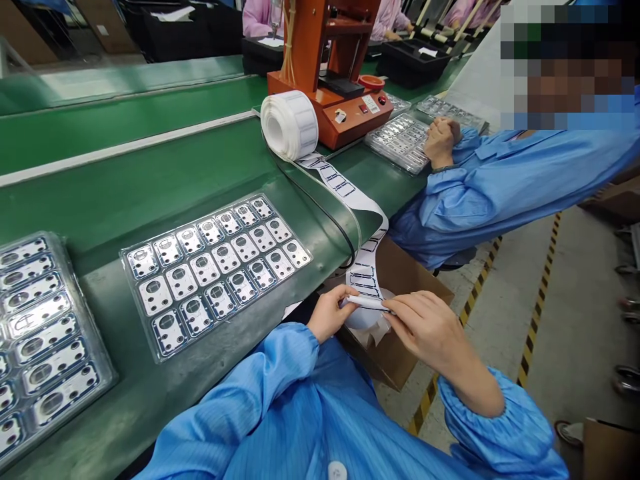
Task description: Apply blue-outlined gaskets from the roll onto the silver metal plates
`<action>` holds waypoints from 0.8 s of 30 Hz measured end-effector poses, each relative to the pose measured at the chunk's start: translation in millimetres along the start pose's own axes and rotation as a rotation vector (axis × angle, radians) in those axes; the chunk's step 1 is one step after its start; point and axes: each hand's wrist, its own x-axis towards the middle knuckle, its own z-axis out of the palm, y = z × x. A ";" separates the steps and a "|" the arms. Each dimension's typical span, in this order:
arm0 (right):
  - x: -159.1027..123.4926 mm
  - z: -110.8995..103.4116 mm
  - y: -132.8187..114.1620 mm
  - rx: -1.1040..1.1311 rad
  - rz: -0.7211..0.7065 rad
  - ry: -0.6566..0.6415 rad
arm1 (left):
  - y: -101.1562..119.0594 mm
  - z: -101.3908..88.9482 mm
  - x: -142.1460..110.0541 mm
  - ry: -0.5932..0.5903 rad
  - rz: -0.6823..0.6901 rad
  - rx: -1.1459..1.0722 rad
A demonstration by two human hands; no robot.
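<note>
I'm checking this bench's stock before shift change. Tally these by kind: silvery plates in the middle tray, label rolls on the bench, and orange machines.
Silvery plates: 21
Label roll: 1
Orange machine: 1
Total: 23

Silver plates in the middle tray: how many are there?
21 plates: seven along the far edge of the tray, seven through the middle, seven along the near edge. Any underneath would be hidden.

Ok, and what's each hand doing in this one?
Left hand: closed, fingers pinching the strip of labels at its folded edge.
Right hand: closed, thumb and fingers pinching the other end of that fold.
</note>
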 end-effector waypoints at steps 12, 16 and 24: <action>-3.0 -15.0 -4.1 -0.090 -0.070 0.043 | 0.4 -2.9 2.3 -0.077 0.021 0.325; -6.6 -20.8 -8.8 -0.039 -0.065 0.057 | -2.1 -4.5 7.0 -0.147 0.009 0.531; -8.0 -17.2 -8.4 0.139 -0.029 0.243 | 34.7 -14.8 -21.2 -0.290 0.031 0.809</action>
